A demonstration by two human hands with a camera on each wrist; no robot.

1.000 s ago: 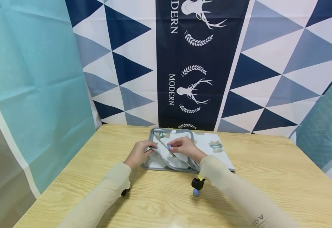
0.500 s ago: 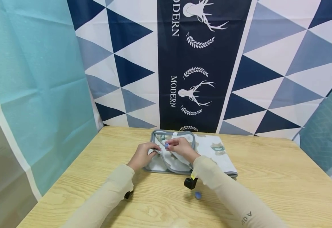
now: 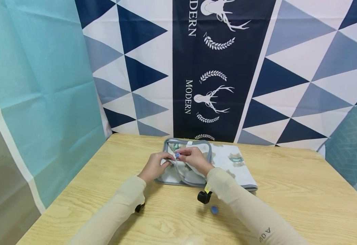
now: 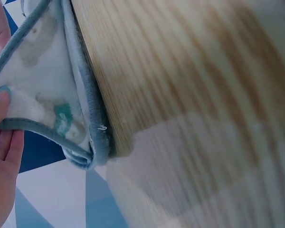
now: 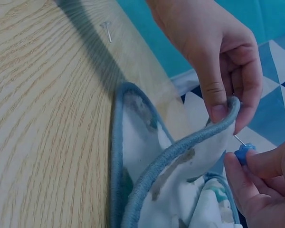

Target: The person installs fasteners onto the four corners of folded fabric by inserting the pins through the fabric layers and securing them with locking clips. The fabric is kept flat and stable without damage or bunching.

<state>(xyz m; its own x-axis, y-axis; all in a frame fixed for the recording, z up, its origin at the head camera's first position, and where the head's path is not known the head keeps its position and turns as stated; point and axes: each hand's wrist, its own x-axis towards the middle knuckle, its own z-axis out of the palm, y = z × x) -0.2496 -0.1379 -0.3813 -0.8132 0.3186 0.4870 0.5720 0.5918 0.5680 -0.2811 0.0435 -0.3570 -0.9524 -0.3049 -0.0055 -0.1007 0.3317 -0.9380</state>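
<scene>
Left hand pinches cloth, right hand a pin.

White capitals "MODERN" stand on the dark band of the wall hanging, turned sideways and reading downward. The same word recurs higher on the band, cut by the top edge; "DERN" legible. Dark print on the right sleeve: an "A", adjoining characters unclear. Pale marks on the folded cloth's green patch: too small to read.
</scene>
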